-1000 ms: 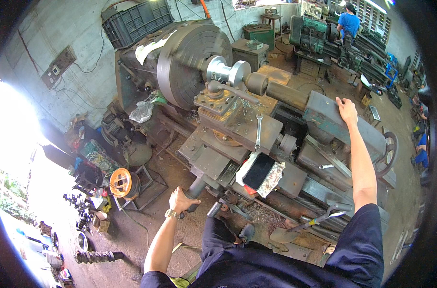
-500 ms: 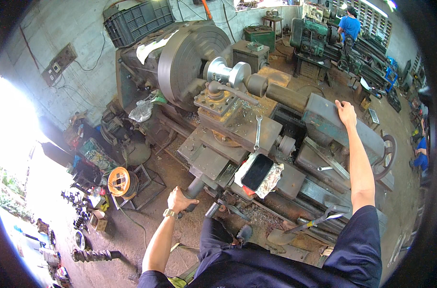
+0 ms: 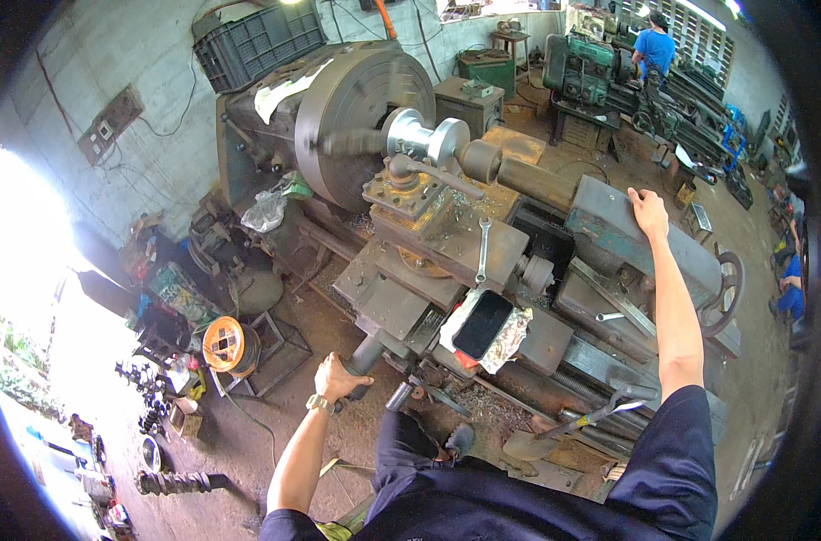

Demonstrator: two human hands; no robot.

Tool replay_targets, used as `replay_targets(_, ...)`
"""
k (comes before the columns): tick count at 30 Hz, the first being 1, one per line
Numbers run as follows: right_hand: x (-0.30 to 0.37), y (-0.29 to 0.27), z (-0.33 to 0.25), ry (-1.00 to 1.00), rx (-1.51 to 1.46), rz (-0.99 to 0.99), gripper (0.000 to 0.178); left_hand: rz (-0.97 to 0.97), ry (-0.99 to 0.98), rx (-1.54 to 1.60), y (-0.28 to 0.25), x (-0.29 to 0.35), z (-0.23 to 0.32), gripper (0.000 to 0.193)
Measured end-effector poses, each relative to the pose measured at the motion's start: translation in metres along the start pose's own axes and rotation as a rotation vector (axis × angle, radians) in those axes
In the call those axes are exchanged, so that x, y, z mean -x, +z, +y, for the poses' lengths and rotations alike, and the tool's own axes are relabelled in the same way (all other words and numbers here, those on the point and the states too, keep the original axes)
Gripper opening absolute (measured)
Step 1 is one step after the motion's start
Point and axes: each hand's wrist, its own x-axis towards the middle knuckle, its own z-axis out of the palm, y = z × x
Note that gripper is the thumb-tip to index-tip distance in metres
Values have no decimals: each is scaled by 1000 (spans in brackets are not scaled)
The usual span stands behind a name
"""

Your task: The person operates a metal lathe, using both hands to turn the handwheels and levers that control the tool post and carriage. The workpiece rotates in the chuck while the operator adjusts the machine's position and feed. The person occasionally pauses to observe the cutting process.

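Observation:
My left hand (image 3: pixel 336 379), a watch on its wrist, is wrapped around the grey crank handle (image 3: pixel 367 353) at the front of a large metal lathe. On top of the tailstock (image 3: pixel 622 212) rests my right hand (image 3: pixel 649 213), fingers lying on the casing and holding nothing. A shiny spool-shaped metal workpiece (image 3: pixel 410 135) sits between the big round chuck (image 3: pixel 361 117), blurred by spinning, and the tailstock centre (image 3: pixel 481 160). The tool post (image 3: pixel 401 191) with its lever stands in front of the workpiece.
A wrench (image 3: pixel 484 248) lies on the slide; a phone (image 3: pixel 483 325) lies on a rag nearby. Below are a shovel (image 3: pixel 532 444) and metal chips. An orange cable reel (image 3: pixel 230 344) stands at left. A person in blue (image 3: pixel 654 52) is by another machine far off.
The chuck's blurred jaws appear at a different angle as it turns. Both my hands stay in the same places.

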Motion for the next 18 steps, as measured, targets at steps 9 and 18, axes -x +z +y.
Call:
replay_targets(9,-1,-1,0,8,13,-26,58,46,12,10,1,2,1,107)
replay_targets(18,-2,-1,0,26,5,-36,58,104,51,5,8,-2,-5,100)
